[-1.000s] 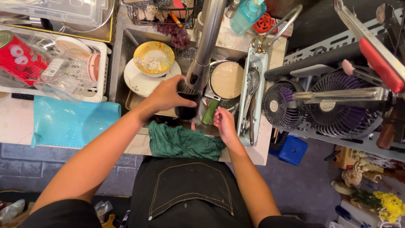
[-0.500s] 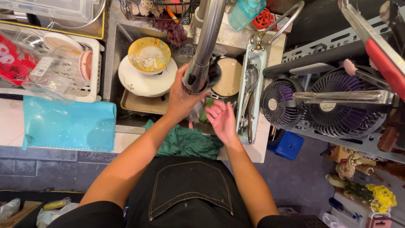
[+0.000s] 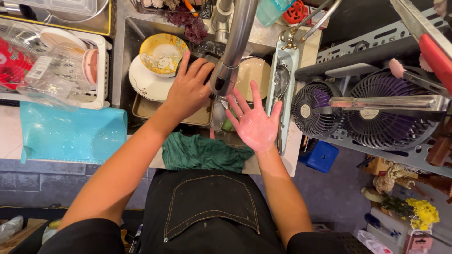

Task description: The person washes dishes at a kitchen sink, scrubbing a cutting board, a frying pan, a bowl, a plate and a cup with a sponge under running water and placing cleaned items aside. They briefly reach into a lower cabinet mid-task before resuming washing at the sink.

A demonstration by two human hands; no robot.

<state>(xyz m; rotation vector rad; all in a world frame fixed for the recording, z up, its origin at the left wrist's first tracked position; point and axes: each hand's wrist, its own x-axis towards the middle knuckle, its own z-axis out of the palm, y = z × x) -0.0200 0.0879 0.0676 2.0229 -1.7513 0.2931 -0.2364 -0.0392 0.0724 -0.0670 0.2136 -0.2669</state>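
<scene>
Our left hand (image 3: 188, 87) grips the faucet (image 3: 229, 61); our right hand (image 3: 255, 123) spreads empty at four o'clock; dishes (image 3: 146, 82) remain unwashed.

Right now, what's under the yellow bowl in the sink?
The yellow bowl sits on a white plate, above a metal tray. The left hand covers the tray's right part; beneath is hidden.

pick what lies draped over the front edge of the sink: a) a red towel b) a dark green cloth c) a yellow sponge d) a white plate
b, a crumpled dark green cloth hangs over the front edge of the steel sink, just below the open right hand.
</scene>
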